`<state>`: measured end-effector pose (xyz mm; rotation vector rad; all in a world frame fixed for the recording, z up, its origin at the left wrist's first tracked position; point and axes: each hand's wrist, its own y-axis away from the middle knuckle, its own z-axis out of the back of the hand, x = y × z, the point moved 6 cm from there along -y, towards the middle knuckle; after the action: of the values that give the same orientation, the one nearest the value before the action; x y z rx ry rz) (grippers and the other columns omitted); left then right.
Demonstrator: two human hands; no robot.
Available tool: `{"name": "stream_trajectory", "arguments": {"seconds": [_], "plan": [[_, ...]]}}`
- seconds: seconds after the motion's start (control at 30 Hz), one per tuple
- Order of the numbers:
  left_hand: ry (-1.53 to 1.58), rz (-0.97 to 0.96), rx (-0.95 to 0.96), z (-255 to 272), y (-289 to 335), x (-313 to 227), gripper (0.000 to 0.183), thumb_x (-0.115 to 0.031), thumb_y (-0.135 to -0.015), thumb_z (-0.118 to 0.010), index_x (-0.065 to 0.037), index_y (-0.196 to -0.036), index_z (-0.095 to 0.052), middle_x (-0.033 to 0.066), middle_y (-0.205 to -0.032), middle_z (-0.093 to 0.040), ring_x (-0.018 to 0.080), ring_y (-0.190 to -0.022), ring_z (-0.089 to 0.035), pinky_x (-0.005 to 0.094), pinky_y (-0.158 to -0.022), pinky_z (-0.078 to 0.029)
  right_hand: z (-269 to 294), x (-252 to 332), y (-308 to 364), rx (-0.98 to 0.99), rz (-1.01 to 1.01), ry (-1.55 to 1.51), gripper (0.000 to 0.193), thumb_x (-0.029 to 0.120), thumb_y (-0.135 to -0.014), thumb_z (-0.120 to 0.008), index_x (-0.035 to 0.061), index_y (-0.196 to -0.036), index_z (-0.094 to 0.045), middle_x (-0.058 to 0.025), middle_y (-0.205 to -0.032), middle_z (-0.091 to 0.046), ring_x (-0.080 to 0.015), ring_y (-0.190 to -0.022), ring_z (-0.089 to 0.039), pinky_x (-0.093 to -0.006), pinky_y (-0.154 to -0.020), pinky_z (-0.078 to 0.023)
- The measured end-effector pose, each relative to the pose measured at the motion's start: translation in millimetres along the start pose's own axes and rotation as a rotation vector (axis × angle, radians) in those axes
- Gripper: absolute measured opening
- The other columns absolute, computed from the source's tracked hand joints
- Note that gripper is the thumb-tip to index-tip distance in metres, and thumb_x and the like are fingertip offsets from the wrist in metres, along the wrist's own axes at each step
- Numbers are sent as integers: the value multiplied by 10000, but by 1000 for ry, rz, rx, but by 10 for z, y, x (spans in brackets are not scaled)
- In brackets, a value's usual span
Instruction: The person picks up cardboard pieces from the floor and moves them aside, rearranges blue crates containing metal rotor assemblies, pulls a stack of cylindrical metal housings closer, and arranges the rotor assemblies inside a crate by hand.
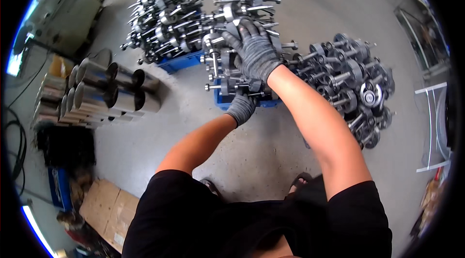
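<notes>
knit-gloved right hand [257, 52] spreads fingers over shiny metal disc-and-rod parts [229, 13], left hand [241, 108] curls by near edge of crate [221, 99], grips unclear.

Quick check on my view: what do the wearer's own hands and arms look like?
The left hand and right hand each wear a grey, streaky fabric glove ending at the wrist. The forearms are bare, up to loose black short sleeves. No cables or markings show on either arm.

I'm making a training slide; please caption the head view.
Left hand low and right hand higher, both gloved, at the middle stack of metal parts over a blue crate.
</notes>
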<state>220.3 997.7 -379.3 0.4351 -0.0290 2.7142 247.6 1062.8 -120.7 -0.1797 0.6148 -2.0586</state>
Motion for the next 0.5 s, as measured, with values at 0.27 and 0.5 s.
{"name": "stream_trajectory", "arguments": {"seconds": [0.27,0.5], "plan": [[259,96,10,128,-299,-202,236,-155,-930,-562,-138,-984,-790,110,-980,-776,283,-962,-732,474,-807,-523,720,-182,1098,-245,-89,-222,396,162,-925,-669,57,-1305,-630,-162,-1293,-644,-333,-1179,-635,-432,-1025,-519],[201,92,-94,-206,-231,22,244,-176,-944,-577,-132,-1002,-809,96,-971,-788,285,-944,-749,466,-769,-525,-685,-17,2431,-26,-756,-844,172,-7,-940,-655,-12,-1110,-682,-95,-977,-708,-184,-964,-677,-321,-887,-552]]}}
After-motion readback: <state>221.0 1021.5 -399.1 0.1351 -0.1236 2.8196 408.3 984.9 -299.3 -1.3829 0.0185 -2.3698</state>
